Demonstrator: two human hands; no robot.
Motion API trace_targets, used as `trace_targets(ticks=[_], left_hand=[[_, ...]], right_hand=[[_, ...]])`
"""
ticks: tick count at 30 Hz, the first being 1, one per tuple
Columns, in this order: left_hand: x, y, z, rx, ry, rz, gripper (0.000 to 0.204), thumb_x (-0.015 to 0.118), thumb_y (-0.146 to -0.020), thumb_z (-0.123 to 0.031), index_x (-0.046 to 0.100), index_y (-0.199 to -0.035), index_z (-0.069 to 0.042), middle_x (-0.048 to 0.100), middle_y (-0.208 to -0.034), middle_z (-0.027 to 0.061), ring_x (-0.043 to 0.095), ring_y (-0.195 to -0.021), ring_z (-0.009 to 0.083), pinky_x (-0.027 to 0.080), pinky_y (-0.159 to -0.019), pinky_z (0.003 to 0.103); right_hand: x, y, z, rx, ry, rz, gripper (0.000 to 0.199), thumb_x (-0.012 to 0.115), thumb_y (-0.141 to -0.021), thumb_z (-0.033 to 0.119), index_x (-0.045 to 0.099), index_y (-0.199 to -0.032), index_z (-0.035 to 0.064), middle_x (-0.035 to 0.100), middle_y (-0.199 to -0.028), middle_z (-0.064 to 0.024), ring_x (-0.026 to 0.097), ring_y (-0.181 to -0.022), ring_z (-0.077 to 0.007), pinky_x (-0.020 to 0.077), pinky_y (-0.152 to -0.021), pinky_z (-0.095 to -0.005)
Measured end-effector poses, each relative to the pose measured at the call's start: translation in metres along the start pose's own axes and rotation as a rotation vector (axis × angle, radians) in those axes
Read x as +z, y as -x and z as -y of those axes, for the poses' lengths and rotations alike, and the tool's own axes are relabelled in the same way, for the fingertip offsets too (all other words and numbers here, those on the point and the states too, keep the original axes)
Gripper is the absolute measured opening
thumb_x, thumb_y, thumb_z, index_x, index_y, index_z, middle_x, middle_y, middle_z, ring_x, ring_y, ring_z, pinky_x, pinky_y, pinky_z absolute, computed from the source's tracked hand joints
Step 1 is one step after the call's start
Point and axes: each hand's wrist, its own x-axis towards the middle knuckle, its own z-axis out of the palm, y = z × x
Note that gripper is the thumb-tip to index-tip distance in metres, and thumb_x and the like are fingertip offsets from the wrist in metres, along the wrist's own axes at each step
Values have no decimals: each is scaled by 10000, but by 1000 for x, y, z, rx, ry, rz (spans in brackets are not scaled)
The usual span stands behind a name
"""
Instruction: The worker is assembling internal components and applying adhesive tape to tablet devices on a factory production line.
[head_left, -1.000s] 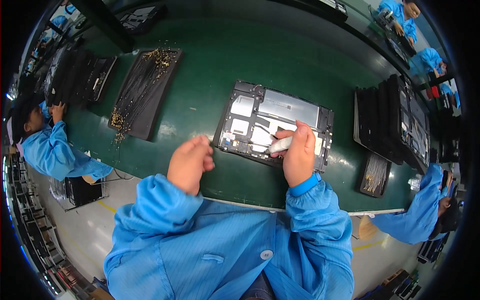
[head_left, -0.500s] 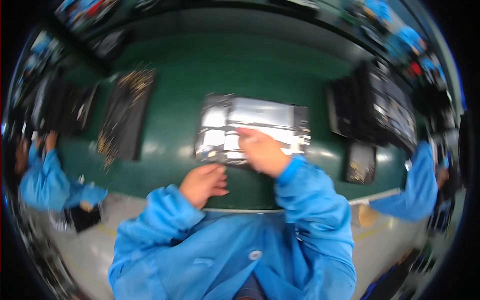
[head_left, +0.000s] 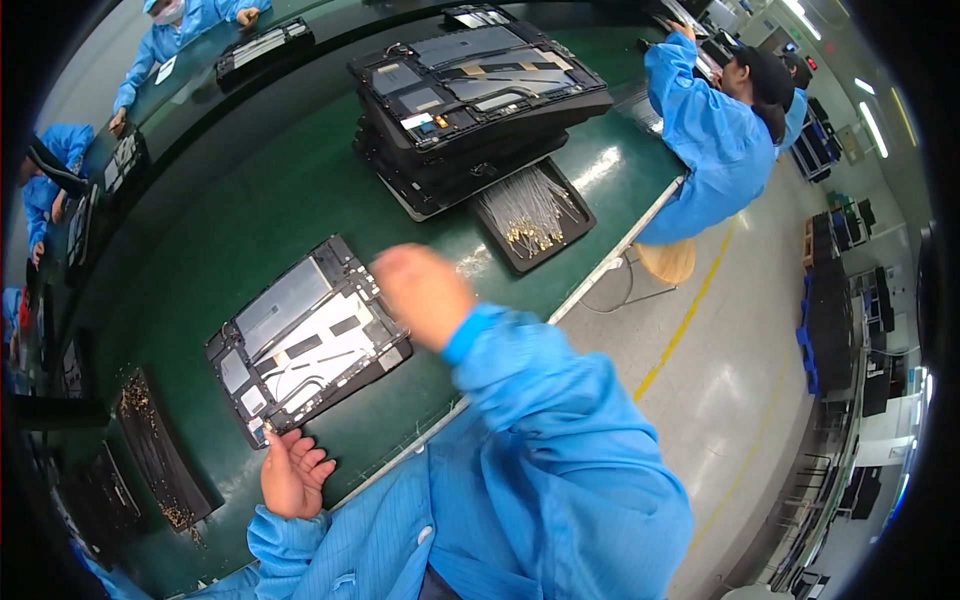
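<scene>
Centre right: shallow black rectangular tray (head_left: 578, 215) holding thin gold-tipped metal pins (head_left: 527, 212). Left hand (head_left: 292, 472), half-open, touches opened black tablet chassis (head_left: 305, 340); blurred right hand (head_left: 422, 293), grip indiscernible.

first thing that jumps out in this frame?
The opened flat panel assembly lying on the green bench, with the left hand at its near corner. The right hand is a blur raised beside its right edge. Farther back, a stack of similar dark panels sits behind a tray of thin pins.
</scene>
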Motion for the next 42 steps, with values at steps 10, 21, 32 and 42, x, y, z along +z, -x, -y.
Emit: trace_targets(ticks=[10, 21, 32, 42], left_hand=[[0, -1, 0, -4, -36, -20, 357, 418, -818, -382, 473, -863, -32, 530, -672, 47, 535, -533, 145, 482, -433, 283], [3, 2, 2, 29, -101, -31, 305, 438, -823, -321, 477, -883, -25, 530, -726, 56, 533, -575, 137, 479, -468, 270], [46, 41, -7, 1422, -1238, 207, 371, 626, -647, -73, 485, -985, -17, 456, -1038, 198, 448, -924, 383, 404, -785, 403], [65, -4, 2, 1427, -1413, 16, 174, 601, -633, -86, 542, -794, -51, 515, -761, 55, 488, -763, 238, 396, -652, 328]], right_hand=[[-132, -10, -81, 293, 769, -317, 320, 461, -748, 317, 561, -983, 124, 425, -1128, -185, 459, -955, -362, 372, -831, -380], [-134, 1, -68, 208, 607, -437, 272, 440, -776, 264, 589, -841, 47, 561, -830, -182, 514, -836, -319, 408, -744, -387], [-42, 89, 35, -57, -325, 630, 155, 552, -749, 183, 581, -793, 38, 563, -691, -53, 514, -655, -115, 411, -583, -236], [1, 73, 23, 604, -647, 436, 299, 526, -778, 267, 481, -946, 23, 505, -691, -24, 443, -498, -79, 374, -453, -198]])
